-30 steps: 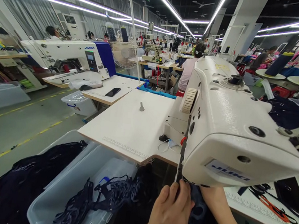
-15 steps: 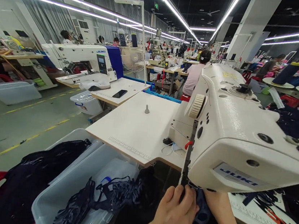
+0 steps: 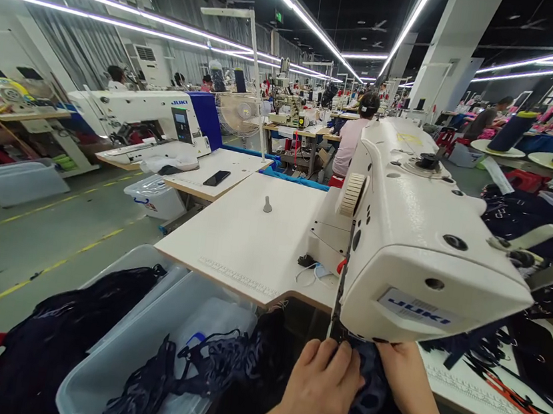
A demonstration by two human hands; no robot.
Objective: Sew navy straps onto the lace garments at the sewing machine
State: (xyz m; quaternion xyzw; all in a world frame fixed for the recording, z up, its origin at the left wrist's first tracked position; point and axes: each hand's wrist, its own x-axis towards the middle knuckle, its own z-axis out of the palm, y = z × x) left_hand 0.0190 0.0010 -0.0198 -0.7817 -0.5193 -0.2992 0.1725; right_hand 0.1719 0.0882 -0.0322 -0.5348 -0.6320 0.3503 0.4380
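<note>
My left hand [image 3: 322,390] is closed with bent fingers on dark navy fabric, just below the sewing machine's head. My right hand [image 3: 400,370] grips the same navy fabric [image 3: 370,396] on the other side, its fingertips partly hidden by the fabric and the machine. The cloth hangs down between my wrists, with round shapes showing on it. Over both hands stands the white JUKI sewing machine [image 3: 417,251]. Its needle area is hidden behind its head.
Left of me, a clear plastic bin [image 3: 79,371] holds navy strappy pieces [image 3: 217,361]. A grey metal piece [image 3: 267,204] lies on the white tabletop [image 3: 232,235]. Orange-handled scissors [image 3: 515,395] rest at right. A phone [image 3: 217,178] lies on the neighbouring table. A person [image 3: 348,135] sits ahead.
The view has shifted slightly, so the machine appears further left. More of my right hand shows beside the machine head. Both hands stay on the fabric.
</note>
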